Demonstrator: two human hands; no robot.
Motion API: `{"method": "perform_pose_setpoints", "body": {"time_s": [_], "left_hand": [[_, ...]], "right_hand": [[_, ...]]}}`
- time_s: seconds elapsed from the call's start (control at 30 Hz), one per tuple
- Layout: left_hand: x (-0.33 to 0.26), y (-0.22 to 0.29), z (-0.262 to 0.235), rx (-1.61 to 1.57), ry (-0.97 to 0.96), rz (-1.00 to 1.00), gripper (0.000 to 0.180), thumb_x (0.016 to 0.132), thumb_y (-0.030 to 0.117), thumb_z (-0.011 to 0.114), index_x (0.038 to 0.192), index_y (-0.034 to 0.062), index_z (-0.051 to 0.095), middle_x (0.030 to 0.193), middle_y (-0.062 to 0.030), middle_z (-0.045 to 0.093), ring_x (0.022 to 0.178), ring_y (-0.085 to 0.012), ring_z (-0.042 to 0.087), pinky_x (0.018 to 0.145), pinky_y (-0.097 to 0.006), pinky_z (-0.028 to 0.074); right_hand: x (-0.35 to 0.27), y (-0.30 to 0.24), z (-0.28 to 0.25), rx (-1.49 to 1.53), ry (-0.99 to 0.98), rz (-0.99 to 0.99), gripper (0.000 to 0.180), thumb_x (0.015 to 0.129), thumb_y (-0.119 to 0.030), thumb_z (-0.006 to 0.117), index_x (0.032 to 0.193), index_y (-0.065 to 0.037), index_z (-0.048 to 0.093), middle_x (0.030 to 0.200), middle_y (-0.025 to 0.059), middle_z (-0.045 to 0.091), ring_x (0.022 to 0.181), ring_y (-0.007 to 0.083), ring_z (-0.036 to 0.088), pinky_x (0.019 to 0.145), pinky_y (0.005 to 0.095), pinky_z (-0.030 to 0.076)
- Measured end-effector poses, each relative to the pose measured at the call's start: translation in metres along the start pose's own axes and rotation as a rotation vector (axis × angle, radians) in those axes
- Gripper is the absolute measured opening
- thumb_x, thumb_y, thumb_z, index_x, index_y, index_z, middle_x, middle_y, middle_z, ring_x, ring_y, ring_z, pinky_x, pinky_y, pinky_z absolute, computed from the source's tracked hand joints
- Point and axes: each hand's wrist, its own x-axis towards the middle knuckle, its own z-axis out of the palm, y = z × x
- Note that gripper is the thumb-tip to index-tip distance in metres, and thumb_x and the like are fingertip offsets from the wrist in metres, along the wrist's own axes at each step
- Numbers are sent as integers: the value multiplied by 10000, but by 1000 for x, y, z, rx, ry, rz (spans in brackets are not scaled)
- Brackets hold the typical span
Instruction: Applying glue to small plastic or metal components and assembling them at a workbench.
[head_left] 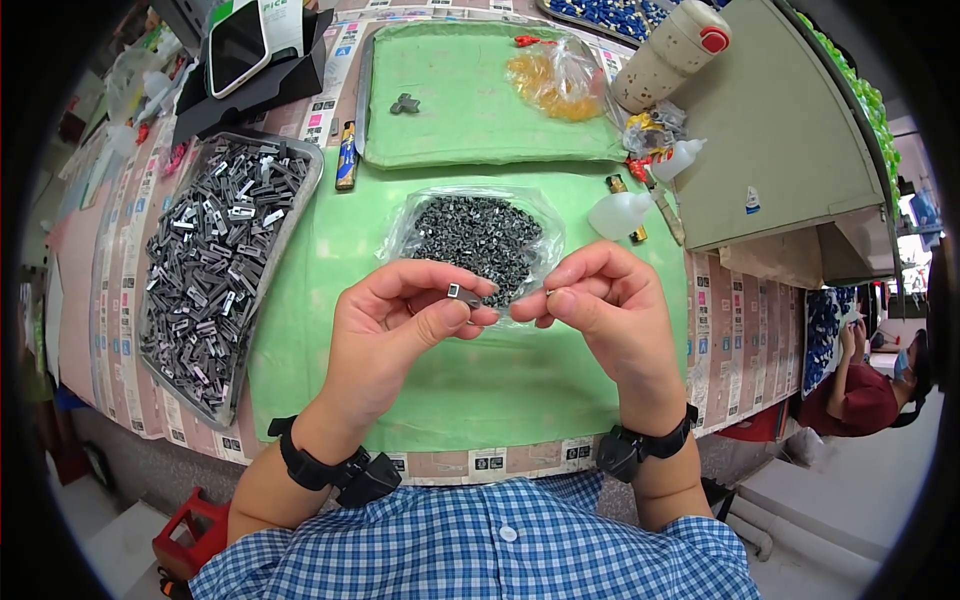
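Grey part (464,295) sits pinched in the left hand (400,308), mid-frame. The right hand (603,303), near it, has thumb against forefinger; whether gripping anything, I cannot tell.

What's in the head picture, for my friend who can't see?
A person's left fingers pinch a small dark part near the right fingers, above a green mat. Beyond lie black pieces in clear plastic; left, a tray of grey parts.

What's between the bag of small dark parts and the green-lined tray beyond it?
In the head view, just a narrow strip of bare green mat.
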Motion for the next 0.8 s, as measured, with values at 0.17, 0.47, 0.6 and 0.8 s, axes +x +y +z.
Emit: {"method": "perform_pose_setpoints", "body": {"time_s": [0.17, 0.47, 0.6, 0.8], "left_hand": [[-1, 1, 1, 0, 2, -14, 200, 822, 82, 616, 992, -11, 565, 979, -148, 614, 818, -184, 638, 702, -250, 525], [1, 1, 0, -2, -6, -29, 192, 821, 67, 610, 992, -7, 565, 986, -148, 608, 822, -191, 639, 704, -260, 529], [0, 1, 0, -17, -69, -41, 191, 822, 47, 600, 1000, -12, 561, 1000, -148, 603, 845, -198, 632, 723, -276, 533], [-2, -6, 5, -14, -91, -44, 182, 828, 23, 583, 1004, -16, 557, 970, -139, 614, 888, -180, 607, 751, -278, 524]], "right_hand": [[-3, 1, 2, 88, -33, -7, 109, 820, -44, 611, 899, 16, 566, 859, 165, 652, 828, 205, 650, 719, 259, 524], [-4, 4, 2, 121, -64, -44, 103, 804, -31, 624, 878, 23, 576, 828, 142, 647, 804, 216, 647, 739, 298, 527], [1, 6, 5, -529, 41, -383, 137, 718, -16, 685, 839, -36, 624, 795, 87, 635, 762, 188, 605, 666, 277, 474], [0, 10, 13, -1009, 89, -712, 194, 621, -119, 751, 780, -111, 641, 711, -7, 560, 674, 170, 498, 615, 298, 375]]}}
